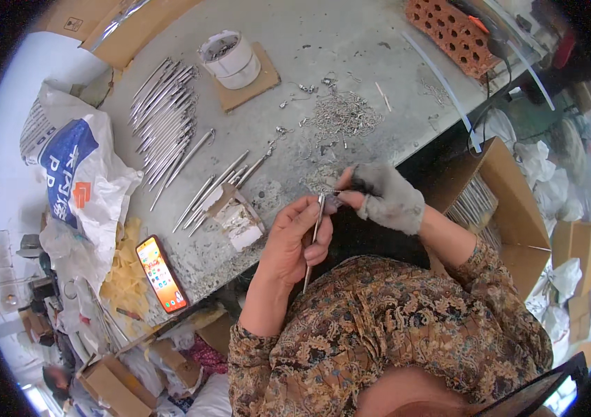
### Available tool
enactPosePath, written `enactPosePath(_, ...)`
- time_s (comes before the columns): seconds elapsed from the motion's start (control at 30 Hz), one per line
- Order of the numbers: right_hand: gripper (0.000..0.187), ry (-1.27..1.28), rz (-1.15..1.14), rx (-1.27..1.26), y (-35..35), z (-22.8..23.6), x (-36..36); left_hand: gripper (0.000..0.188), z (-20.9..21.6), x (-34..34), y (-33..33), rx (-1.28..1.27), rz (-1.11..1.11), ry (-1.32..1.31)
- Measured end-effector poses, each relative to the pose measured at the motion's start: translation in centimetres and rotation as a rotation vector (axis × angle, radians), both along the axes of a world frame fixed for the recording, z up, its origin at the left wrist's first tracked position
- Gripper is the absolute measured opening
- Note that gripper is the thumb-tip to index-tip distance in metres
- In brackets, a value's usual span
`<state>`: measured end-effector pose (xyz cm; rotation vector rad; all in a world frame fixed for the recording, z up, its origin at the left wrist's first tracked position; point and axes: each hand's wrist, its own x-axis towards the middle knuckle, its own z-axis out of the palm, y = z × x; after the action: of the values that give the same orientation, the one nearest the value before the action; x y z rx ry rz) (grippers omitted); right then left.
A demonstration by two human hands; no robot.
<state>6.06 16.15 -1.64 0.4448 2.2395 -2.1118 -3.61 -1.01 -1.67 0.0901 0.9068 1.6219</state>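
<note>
In front of my chest, my left hand [294,236] is closed around a slender silver metal rod [308,276], which points steeply downward. At the rod's upper end my right hand [391,201], in a grey fingerless work glove, pinches a short bead chain [335,191]. Whether the chain passes through the rod's tip is too small to tell. Beyond my hands lies a heap of fine chains [346,115] on the grey tabletop [281,62]. A few similar rods [201,196] rest left of my left hand, beside a torn small carton [235,219]. A larger row of rods [169,121] lies farther left.
A white round tub [231,61] stands on a cardboard piece [266,75]. A phone [162,274] lies near the table's left edge, by a white-and-blue sack [76,174]. At the far right sits a perforated red brick [452,35]. An open carton [518,201] stands right of the table.
</note>
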Motion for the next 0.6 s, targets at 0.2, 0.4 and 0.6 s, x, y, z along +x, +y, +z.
enactPosePath(0.2,0.014,0.420,-0.061,0.561,-0.3,1.0,0.1,0.022,-0.3,0.2,0.0,0.008,0.007,-0.015)
enactPosePath(0.4,0.019,0.366,0.099,0.807,-1.0,1.6,-0.1,0.020,-0.2,0.7,0.3,-0.051,0.038,0.021)
enactPosePath(0.6,0.033,0.411,0.101,0.759,-1.5,0.7,0.0,0.014,-1.0,0.6,0.9,-0.052,0.186,0.042)
